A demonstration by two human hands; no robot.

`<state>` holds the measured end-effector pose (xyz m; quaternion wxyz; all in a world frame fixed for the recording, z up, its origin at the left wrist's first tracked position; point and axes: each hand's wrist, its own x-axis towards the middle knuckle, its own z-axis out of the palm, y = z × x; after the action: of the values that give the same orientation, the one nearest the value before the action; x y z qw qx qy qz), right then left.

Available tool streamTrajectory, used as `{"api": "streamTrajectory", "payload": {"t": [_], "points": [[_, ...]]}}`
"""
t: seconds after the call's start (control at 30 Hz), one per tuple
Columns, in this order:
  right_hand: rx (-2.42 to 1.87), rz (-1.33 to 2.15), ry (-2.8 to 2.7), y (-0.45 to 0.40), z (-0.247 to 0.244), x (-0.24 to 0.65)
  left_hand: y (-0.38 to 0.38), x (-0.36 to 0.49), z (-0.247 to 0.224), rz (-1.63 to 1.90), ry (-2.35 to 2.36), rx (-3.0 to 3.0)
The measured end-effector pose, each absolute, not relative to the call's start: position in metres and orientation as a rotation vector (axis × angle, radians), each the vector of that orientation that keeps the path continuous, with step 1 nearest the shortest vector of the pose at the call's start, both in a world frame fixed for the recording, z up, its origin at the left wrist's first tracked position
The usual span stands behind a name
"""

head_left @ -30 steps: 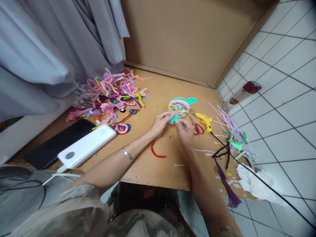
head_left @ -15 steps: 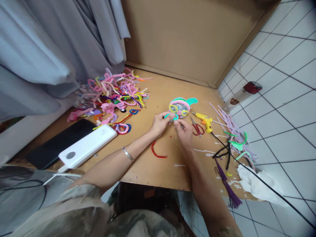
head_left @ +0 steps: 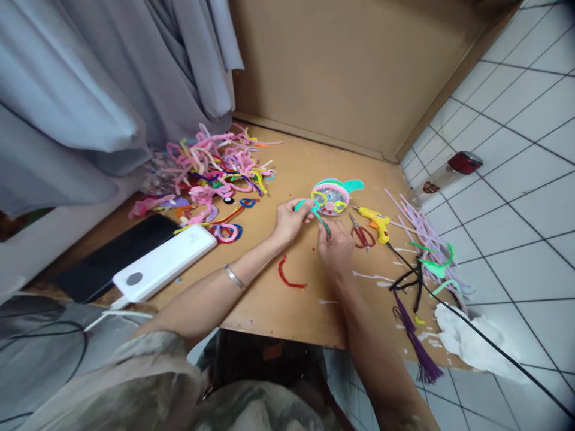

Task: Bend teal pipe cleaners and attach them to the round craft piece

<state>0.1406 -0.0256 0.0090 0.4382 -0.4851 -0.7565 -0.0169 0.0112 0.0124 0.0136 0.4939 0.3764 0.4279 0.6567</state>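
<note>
Between its thumb and fingers, my left hand (head_left: 290, 222) pinches a teal pipe cleaner (head_left: 303, 205) bent into loops. A strand of it runs down to the right, and my right hand (head_left: 336, 240) grips that end. Just beyond my hands lies a round ornament (head_left: 330, 196) with a pink and green rim, yellow loops and a teal piece sticking out at its upper right. A curved red pipe cleaner (head_left: 287, 275) rests on the table, nearer to me.
Red-handled scissors (head_left: 362, 236) and a yellow glue gun (head_left: 380, 222) lie right of my hands. Further right are lilac pipe cleaners (head_left: 420, 225) and a purple tassel (head_left: 415, 344). At left are a tangled pile (head_left: 211, 161), a white power bank (head_left: 166, 263) and a black object (head_left: 119, 257).
My right hand has moved slightly down and away from my left hand, and a strand of the teal pipe cleaner now stretches between them. The view has shifted a little.
</note>
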Motion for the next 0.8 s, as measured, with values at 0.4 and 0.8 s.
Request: {"api": "streamTrajectory", "payload": {"t": [0.4, 0.8], "points": [[-1.132, -0.12, -1.922, -0.023, 0.021, 0.147, 0.01, 0.01, 0.008, 1.321, 1.069, 1.214], [-1.04, 0.817, -1.486, -0.005, 0.029, 0.168, 0.009, 0.009, 0.008, 1.166, 0.79, 1.333]]}}
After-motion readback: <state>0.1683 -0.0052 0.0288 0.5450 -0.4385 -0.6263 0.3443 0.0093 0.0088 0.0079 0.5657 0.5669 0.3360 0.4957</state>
